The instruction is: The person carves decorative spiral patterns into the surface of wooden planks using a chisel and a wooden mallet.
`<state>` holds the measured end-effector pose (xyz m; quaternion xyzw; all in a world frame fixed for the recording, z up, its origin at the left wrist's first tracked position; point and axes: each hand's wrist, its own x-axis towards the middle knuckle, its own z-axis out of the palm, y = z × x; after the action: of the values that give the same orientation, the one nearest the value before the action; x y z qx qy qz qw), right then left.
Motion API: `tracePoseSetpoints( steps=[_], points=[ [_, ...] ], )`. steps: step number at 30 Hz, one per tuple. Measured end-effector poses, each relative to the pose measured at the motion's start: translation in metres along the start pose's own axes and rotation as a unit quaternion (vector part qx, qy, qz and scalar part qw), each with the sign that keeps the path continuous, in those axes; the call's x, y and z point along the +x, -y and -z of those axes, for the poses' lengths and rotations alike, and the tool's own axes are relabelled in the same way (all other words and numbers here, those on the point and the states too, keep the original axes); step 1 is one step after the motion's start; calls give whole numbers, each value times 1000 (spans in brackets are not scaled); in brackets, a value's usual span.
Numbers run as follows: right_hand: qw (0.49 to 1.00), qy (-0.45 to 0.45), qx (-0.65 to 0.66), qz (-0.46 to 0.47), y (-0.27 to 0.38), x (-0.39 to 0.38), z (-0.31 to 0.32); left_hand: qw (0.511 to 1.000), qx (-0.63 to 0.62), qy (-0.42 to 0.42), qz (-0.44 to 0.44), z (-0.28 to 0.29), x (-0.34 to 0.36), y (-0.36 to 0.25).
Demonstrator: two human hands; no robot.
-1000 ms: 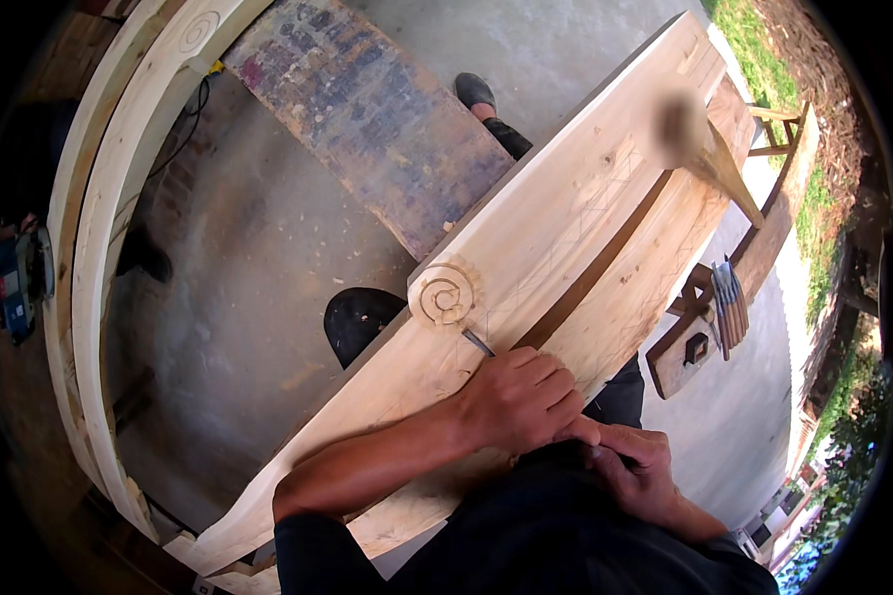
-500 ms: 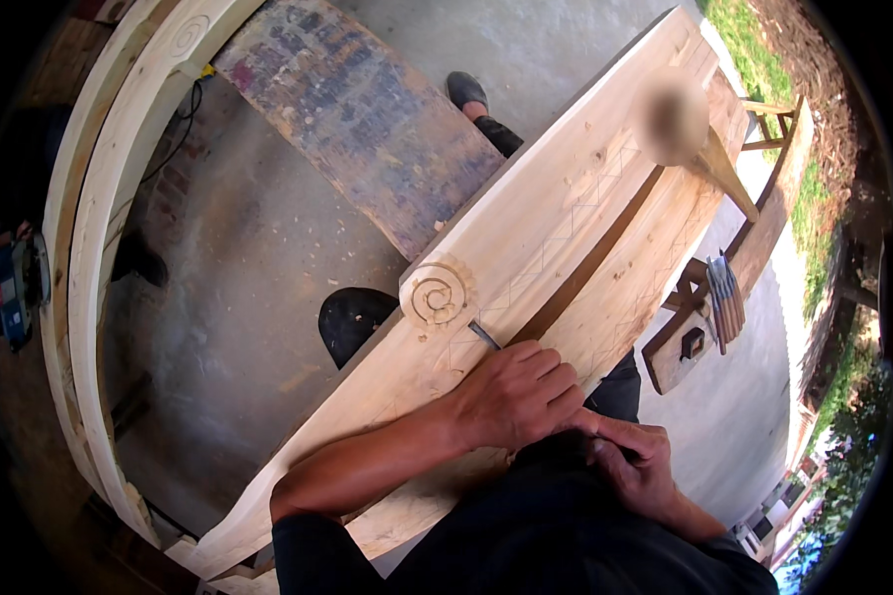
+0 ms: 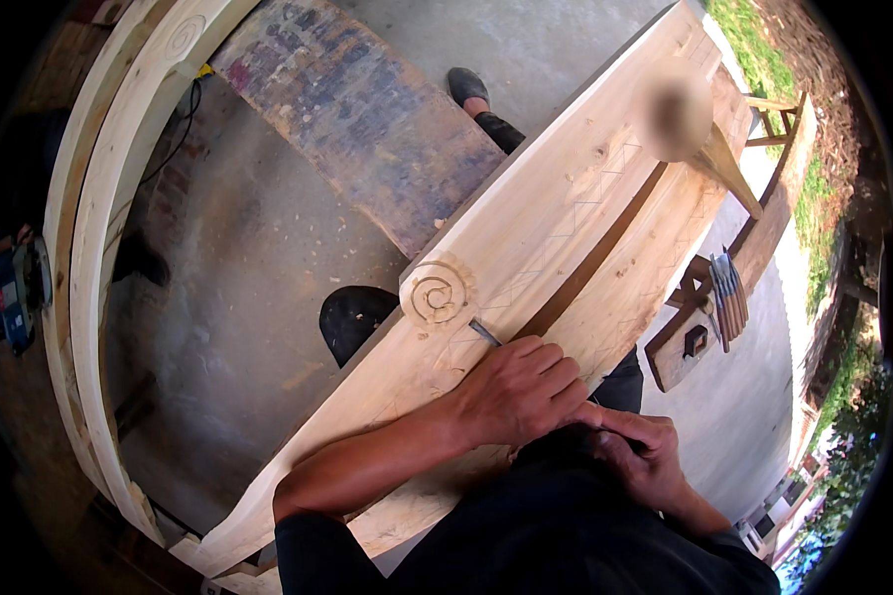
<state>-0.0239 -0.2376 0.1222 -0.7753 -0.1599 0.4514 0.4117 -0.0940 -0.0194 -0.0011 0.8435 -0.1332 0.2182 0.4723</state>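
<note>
A carving chisel (image 3: 484, 332) has its metal blade low over the pale wooden panel (image 3: 536, 238), just right of a carved spiral (image 3: 435, 295). My left hand (image 3: 531, 392) is closed round the chisel, its forearm lying across the panel. Close against it, my right hand (image 3: 645, 451) is closed at the rear end, in line with the blade. The chisel's handle is hidden by my fingers. Pencilled zigzag lines run along the panel beside a long dark slot. A wooden mallet (image 3: 729, 183), its head blurred, lies towards the panel's far right end.
Several chisels (image 3: 729, 302) and a small dark block (image 3: 696, 342) rest on a wooden bench (image 3: 672, 362) to the right. A paint-stained board (image 3: 357, 119) lies beyond the panel. Curved beams (image 3: 94, 268) stand at left, near a blue power tool (image 3: 12, 297).
My right hand has shifted very slightly to the right. My left hand and the chisel blade stay almost where they were beside the spiral.
</note>
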Motion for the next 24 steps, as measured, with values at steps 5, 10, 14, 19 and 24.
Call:
tracePoseSetpoints(
  steps=[5, 10, 14, 19, 24],
  points=[
    [999, 4, 38, -36, 3, -1, 2, 1000, 10, 2, 3, 1, 1, 0],
    [999, 12, 22, -29, 9, 2, 3, 1000, 3, -10, 5, -1, 0, 0],
    [998, 13, 51, -46, 10, 3, 1, 999, 24, -20, 5, -3, 1, 3],
    [995, 17, 47, -86, 14, 3, 0, 999, 30, -29, 15, -3, 0, 3],
    [997, 20, 62, -39, 0, 4, -3, 998, 38, -32, 28, -3, 1, 0]
  ],
)
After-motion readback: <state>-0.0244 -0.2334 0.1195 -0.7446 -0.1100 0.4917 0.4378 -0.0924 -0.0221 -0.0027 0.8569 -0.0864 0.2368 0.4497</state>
